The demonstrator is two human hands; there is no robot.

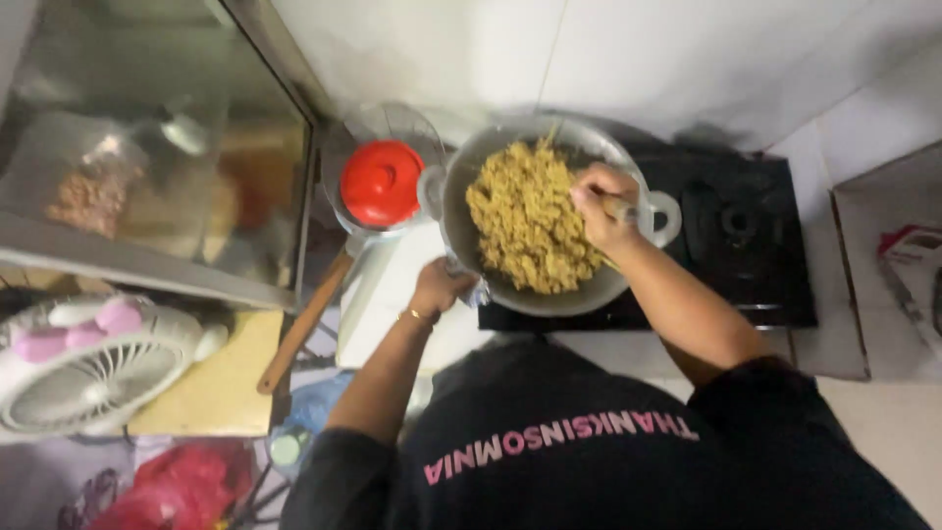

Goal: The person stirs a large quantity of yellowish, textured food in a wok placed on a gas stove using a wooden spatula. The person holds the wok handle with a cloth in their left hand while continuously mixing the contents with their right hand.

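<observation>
A grey wok point(459, 211) with two loop handles sits on a black gas stove point(756, 245) and holds a heap of yellow-brown fried food point(528, 218). My right hand point(601, 204) is over the wok's right side, closed around the handle of a cooking utensil point(620, 208) whose tip is buried in the food. My left hand point(439, 287) grips the wok's near-left rim through a cloth point(478, 291). A gold bracelet circles the left wrist.
A red-lidded clear container point(381, 184) stands left of the wok. A long wooden handle point(304, 322) leans on the counter edge. A white fan point(93, 365) lies at lower left, a glass cabinet point(147, 157) above it. A cardboard box point(898, 255) sits right.
</observation>
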